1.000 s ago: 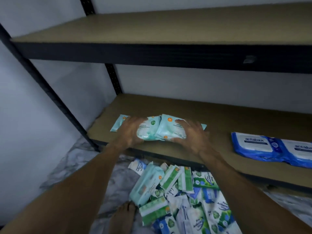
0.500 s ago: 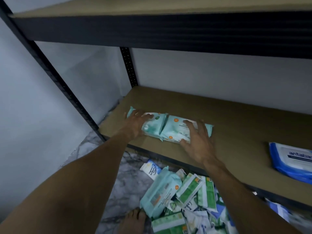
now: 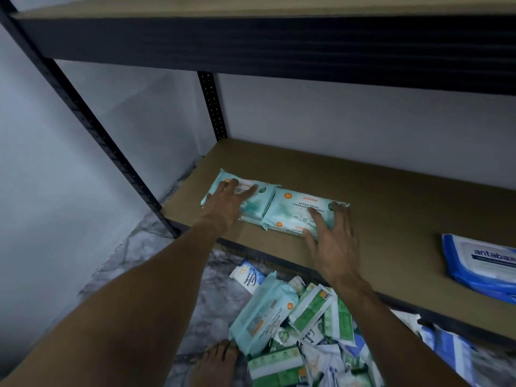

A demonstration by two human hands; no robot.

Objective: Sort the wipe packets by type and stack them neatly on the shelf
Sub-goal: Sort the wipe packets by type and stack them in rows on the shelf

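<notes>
Count on the lower shelf board [image 3: 391, 208], centre of frame: two teal wipe packets are seen on top, laid side by side with their short ends touching. These are the left teal packet [image 3: 259, 201] and the right teal packet [image 3: 296, 209]. A second printed edge is visible under the near side of the right one, so a layer beneath is indicated. What lies under the left one cannot be told.

Appearance: pale teal film with white marbling. An orange round "50" badge, an orange brand word and dark "ANTIBACTERIAL" text are printed on it, with a green round mark at the end.

One blue-and-white packet [image 3: 480, 261] marked "antabax" is seen on the same board at the right edge. It is cut by the frame and well apart from the teal pair.

Floor pile [image 3: 315, 325], lower centre: green-and-white, white and blue packets are mixed, and the count cannot be told. One large teal packet [image 3: 262, 311] is laid on its left side.

Hands: two, held apart, nothing gripped. The left hand [image 3: 227, 203] is laid flat on the left teal packet, fingers straight and spread. The right hand [image 3: 333, 244] is spread, with fingertips placed on the right end and near edge of the right teal packet.

One bare foot [image 3: 215, 364] is seen at bottom centre on the marble floor [image 3: 156, 261]. One upper shelf [image 3: 251, 43] spans the top.
</notes>
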